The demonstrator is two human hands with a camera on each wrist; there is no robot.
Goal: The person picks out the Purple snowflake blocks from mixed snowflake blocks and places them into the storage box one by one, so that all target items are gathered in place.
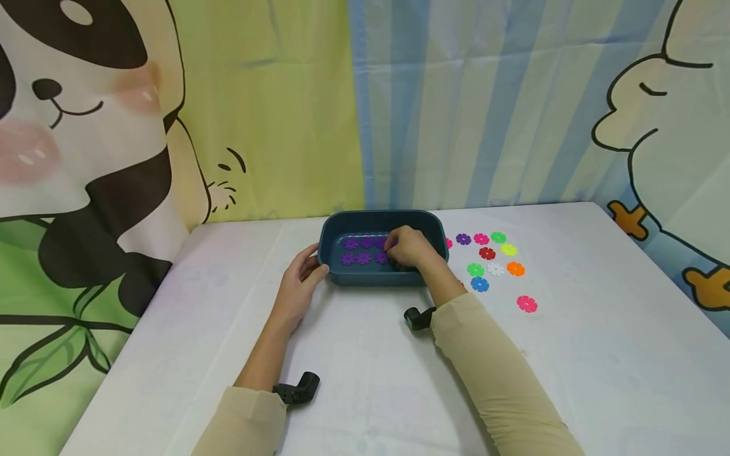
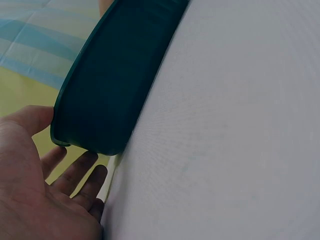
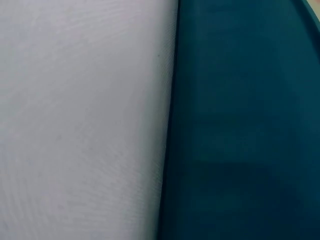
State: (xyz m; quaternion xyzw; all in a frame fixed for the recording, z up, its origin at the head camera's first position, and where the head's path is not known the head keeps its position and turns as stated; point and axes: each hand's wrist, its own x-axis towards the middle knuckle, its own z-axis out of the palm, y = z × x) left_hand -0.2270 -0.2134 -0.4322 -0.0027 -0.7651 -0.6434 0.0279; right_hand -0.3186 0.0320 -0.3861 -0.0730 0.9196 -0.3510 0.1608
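A dark teal plastic bin (image 1: 376,279) stands on the white table. Inside it, several purple flower-shaped discs (image 1: 363,258) lie in two rows on the floor. My left hand (image 1: 299,282) touches the bin's left end; the left wrist view shows its thumb (image 2: 37,119) at the rim and spread fingertips along the end wall. My right hand (image 1: 412,247) reaches into the bin's right half, thumb and fingers pinched together low over the floor, with a bit of a purple disc showing at the fingertips. The right wrist view holds only the bin's outer wall (image 3: 245,110) and the tabletop.
Right of the bin, loose flower-shaped discs lie scattered, among them a blue disc (image 1: 480,284), an orange disc (image 1: 516,269) and a pink disc (image 1: 527,304). A printed cloth curtain (image 1: 285,126) hangs behind the table (image 1: 365,367).
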